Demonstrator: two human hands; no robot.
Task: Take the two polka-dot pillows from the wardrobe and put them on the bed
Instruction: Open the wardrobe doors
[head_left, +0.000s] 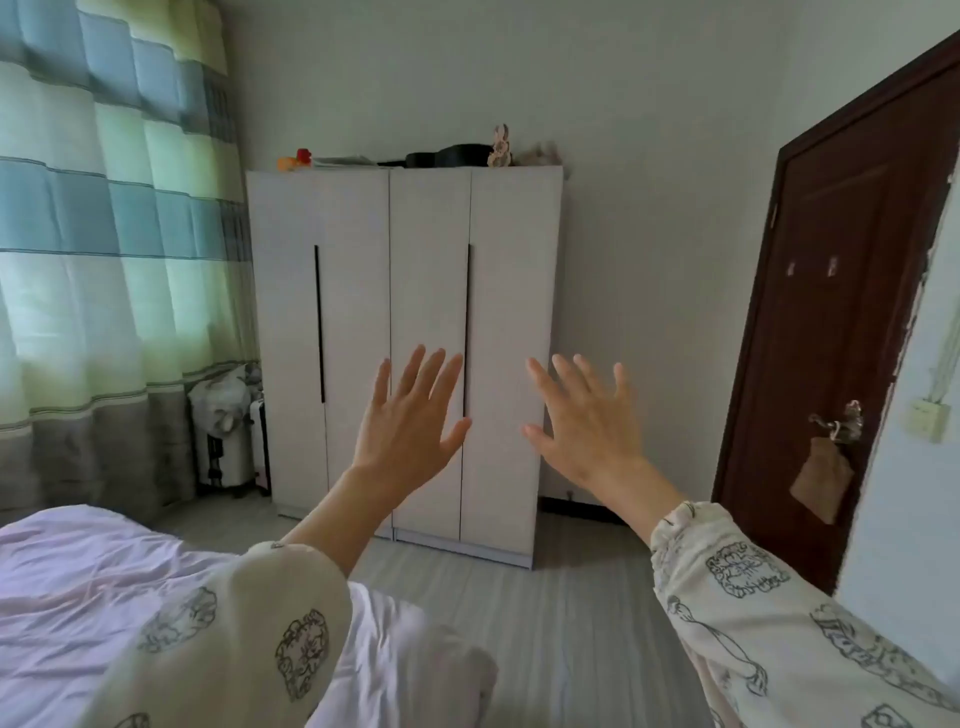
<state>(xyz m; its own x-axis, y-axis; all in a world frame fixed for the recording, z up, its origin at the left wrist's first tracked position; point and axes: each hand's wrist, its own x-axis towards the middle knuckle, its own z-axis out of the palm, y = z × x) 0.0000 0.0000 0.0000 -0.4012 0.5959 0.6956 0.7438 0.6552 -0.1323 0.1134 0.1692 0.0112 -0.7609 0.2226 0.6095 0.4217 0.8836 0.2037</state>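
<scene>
A tall white wardrobe (431, 291) stands against the far wall, all its doors closed, with two long dark handle slots. No polka-dot pillows are visible. The bed (78, 587), covered in a pale lilac sheet, fills the lower left. My left hand (410, 421) and my right hand (587, 421) are both raised in front of me, fingers spread, holding nothing. They appear in front of the wardrobe's right-hand doors, some distance short of them. Both arms wear white sleeves with drawn prints.
A dark brown door (831, 322) with a metal handle (836, 421) stands at the right. Striped blue-green curtains (104, 234) hang at the left, with a white fan heater (228, 431) below them. Small items (415, 155) sit on the wardrobe's top. Grey floor (561, 623) lies between bed and wardrobe.
</scene>
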